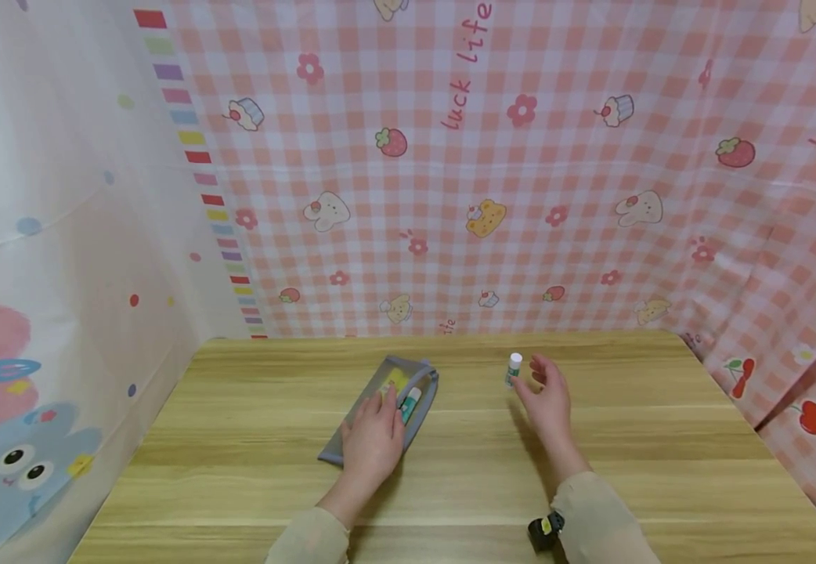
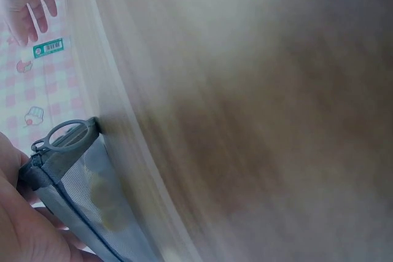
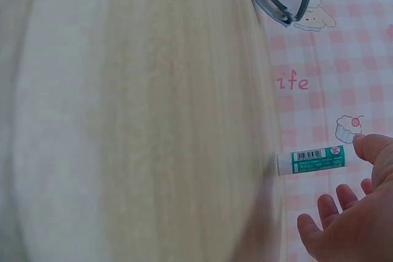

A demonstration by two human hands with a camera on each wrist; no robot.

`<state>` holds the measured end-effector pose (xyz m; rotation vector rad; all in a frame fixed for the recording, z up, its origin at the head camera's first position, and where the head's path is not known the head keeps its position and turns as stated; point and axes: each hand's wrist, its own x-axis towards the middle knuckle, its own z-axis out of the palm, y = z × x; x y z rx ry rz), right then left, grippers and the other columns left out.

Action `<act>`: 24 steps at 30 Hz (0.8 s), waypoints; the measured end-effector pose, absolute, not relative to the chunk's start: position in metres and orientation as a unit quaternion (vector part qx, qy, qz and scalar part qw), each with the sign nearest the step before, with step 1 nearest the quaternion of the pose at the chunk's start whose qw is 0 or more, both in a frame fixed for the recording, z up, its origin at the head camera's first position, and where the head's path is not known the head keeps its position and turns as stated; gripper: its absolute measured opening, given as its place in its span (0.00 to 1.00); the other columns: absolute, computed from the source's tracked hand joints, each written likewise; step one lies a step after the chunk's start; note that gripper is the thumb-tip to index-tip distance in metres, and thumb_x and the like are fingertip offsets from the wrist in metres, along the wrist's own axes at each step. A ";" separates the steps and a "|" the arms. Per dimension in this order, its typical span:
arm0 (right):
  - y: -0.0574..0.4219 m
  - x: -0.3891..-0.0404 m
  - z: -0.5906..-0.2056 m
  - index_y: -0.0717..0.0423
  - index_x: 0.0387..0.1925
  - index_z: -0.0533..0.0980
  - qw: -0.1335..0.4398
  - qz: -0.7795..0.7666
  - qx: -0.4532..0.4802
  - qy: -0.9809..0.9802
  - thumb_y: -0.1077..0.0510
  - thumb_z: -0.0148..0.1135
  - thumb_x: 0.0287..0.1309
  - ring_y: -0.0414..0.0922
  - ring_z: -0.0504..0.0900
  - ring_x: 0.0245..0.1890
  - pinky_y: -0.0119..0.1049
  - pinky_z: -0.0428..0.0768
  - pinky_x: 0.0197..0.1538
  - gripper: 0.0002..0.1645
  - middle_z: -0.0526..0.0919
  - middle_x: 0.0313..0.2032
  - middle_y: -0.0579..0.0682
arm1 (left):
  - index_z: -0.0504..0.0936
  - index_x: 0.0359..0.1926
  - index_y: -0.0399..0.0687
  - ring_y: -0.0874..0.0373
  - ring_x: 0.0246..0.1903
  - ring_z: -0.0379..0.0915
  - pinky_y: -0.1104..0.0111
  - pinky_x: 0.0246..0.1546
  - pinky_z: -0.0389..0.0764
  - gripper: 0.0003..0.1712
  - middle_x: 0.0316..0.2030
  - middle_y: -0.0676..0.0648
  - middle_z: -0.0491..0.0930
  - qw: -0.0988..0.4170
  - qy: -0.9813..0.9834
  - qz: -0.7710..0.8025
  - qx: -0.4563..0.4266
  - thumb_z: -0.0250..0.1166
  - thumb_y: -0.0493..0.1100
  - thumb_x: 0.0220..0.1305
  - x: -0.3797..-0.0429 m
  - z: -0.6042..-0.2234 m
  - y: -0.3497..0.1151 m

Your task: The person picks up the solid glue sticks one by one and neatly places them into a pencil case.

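My left hand (image 1: 373, 442) grips a grey mesh zip pouch (image 1: 341, 449), fingers spread across it in the head view. The left wrist view has my fingers round the edge of the pouch (image 2: 83, 219). Inside the pouch are a yellow item (image 1: 394, 380) and a white-and-teal glue stick (image 1: 410, 405). To the right is a second glue stick (image 1: 514, 370), its white end uppermost in the head view. My right hand (image 1: 547, 399) is beside it, thumb tip right at its end. In the right wrist view the fingers are apart, near the glue stick (image 3: 318, 159).
Both hands are over a light wood-grain table (image 1: 662, 439). A pink checked cloth (image 1: 450, 180) hangs behind its far edge, and a white printed cloth (image 1: 63, 196) hangs at left. A black device (image 1: 545, 531) sits at the right sleeve's cuff.
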<state>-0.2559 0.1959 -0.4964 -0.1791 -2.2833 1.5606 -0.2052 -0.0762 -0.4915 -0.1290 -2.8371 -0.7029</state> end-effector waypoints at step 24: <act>0.188 -0.273 -0.506 0.73 0.61 0.66 0.181 0.587 -0.073 -0.785 0.71 0.63 0.59 0.65 0.74 0.55 0.53 0.72 0.61 0.29 0.74 0.55 0.71 | 0.71 0.69 0.45 0.35 0.64 0.65 0.27 0.54 0.60 0.26 0.63 0.35 0.72 0.105 -0.966 -0.235 -0.042 0.53 0.47 0.74 -0.205 -0.492 -0.077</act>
